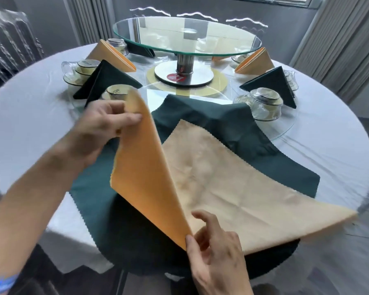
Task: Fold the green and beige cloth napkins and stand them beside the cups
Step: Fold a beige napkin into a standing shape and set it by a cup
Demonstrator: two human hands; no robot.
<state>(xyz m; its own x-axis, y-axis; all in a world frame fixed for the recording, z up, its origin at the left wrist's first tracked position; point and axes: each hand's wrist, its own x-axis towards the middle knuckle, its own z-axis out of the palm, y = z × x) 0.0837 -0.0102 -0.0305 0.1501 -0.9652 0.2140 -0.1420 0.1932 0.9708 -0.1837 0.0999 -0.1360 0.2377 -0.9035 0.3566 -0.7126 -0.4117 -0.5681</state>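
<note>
A round tabletop (30,128) covered in a white cloth fills the view, with grey walls, pleated grey curtains (338,39) and a strip of window behind it. At its centre stands a raised round glass turntable (185,37) on a shiny metal post. Folded green and beige napkins already stand as tents beside clusters of upturned clear glass cups: a folded dark green napkin (102,81) and a folded beige napkin (113,56) on the left, and another folded pair (264,73) on the right.

At the near edge a large unfolded dark green cloth napkin (232,128) lies spread flat, and a beige cloth napkin (232,188) with a zigzag edge lies on top of it.

The left hand (102,128) pinches one corner of the beige napkin between thumb and curled fingers and lifts it high, so that side stands up and shows its orange-toned face. The left forearm reaches in from the lower left, a blue band at the wrist.

The right hand (215,250) comes from the bottom edge, thumb and fingers pinching the near corner of the beige napkin at the fold line, fingers loosely bent.
</note>
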